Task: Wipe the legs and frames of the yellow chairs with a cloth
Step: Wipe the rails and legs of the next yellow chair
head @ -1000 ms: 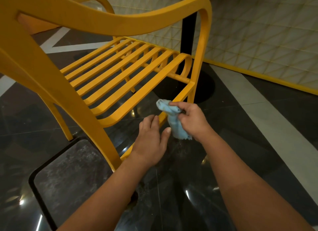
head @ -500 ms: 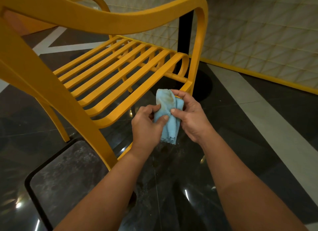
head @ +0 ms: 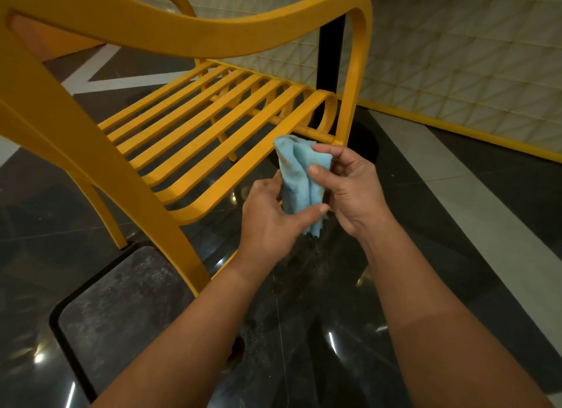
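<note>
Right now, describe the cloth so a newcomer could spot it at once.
Find the big yellow chair filling the left of the view. Beside its nearest seat slat, the left hand and right hand meet above the dark floor. Pinched between them is the cloth: small, crumpled, pale blue, the only blue thing in view.

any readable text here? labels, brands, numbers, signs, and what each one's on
None: no word, label, brand, number or sign shows in the head view.
yellow chair: plain paint, no marking.
blue cloth: no tag or print visible.
wall tiles and floor: pattern and stripes only.
</note>
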`<state>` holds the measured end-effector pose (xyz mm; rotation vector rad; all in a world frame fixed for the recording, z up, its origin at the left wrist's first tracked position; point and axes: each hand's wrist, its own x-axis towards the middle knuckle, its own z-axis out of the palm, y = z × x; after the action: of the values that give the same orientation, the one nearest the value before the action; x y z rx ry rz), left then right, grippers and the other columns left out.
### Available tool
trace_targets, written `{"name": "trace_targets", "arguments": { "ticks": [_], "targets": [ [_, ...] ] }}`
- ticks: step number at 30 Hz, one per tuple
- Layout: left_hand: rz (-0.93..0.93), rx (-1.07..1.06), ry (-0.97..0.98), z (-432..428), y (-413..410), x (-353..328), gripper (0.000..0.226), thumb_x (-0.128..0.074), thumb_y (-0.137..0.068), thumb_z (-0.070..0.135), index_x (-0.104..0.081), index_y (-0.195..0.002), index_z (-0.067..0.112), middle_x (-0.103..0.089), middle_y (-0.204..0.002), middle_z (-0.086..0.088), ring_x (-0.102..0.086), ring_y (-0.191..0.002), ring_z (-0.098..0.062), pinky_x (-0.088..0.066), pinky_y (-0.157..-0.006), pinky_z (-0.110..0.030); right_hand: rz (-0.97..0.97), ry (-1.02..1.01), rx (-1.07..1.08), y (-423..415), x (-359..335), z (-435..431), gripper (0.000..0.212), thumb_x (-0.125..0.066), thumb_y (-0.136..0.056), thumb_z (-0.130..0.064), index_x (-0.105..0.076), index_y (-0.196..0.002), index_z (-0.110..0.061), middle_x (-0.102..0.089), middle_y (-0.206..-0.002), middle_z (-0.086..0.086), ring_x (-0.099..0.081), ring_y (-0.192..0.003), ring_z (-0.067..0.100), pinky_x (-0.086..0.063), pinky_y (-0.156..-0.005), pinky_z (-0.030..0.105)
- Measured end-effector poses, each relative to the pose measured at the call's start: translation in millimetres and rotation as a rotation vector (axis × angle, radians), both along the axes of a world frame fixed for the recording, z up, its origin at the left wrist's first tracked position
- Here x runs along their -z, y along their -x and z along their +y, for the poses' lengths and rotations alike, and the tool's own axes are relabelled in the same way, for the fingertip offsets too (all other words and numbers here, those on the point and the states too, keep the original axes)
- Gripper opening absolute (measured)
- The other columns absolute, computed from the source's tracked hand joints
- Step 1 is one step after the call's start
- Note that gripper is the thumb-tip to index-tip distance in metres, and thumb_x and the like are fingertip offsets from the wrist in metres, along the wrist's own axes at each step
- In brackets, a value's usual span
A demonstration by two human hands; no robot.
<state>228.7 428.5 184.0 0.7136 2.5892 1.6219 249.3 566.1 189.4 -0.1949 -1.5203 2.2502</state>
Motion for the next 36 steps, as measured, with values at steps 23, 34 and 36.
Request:
{"name": "trace_targets", "arguments": {
  "ticks": [23,34,36],
  "targets": [
    [-0.37,0.085,-0.592,-13,3,-7,0.05,-0.045,-0.087,-0.017,-0.055,-0.114,0.024,-0.056,-0.123,-0.008,-0.059,-0.113,-0.032,-0.056,-0.085,-0.05,-0.292,-0.081,-0.326,-11,11,22,0.055,-0.076,-0.06,0.002,-0.064,-0.114,-0.001,-0.063,-0.12,0.013,-0.065,-0.107,0.031,-0.059,-0.076,0.038],
    [0.174,-0.116,0.286,-16,5,-4,0.045,-0.061,-0.09,0.014,-0.052,-0.134,0.017,-0.054,-0.122,-0.005,-0.052,-0.113,-0.018,-0.044,-0.093,-0.026,-0.32,-0.774,-0.027,-6,7,24,0.021,-0.079,-0.073,-0.006,-0.071,-0.09,-0.015,-0.053,-0.111,-0.008,-0.052,-0.105,-0.006,-0.048,-0.09,0.021],
    [0.181,-0.124,0.318,-18,6,-7,0.036,-0.06,-0.091,0.018,-0.056,-0.127,0.019,-0.044,-0.113,-0.004,-0.044,-0.104,-0.015,-0.035,-0.085,-0.019,-0.298,-0.757,-0.014,-5,9,27,0.019,-0.08,-0.072,-0.008,-0.07,-0.086,-0.016,-0.05,-0.121,-0.006,-0.05,-0.116,0.006,-0.048,-0.092,0.03]
  ]
}}
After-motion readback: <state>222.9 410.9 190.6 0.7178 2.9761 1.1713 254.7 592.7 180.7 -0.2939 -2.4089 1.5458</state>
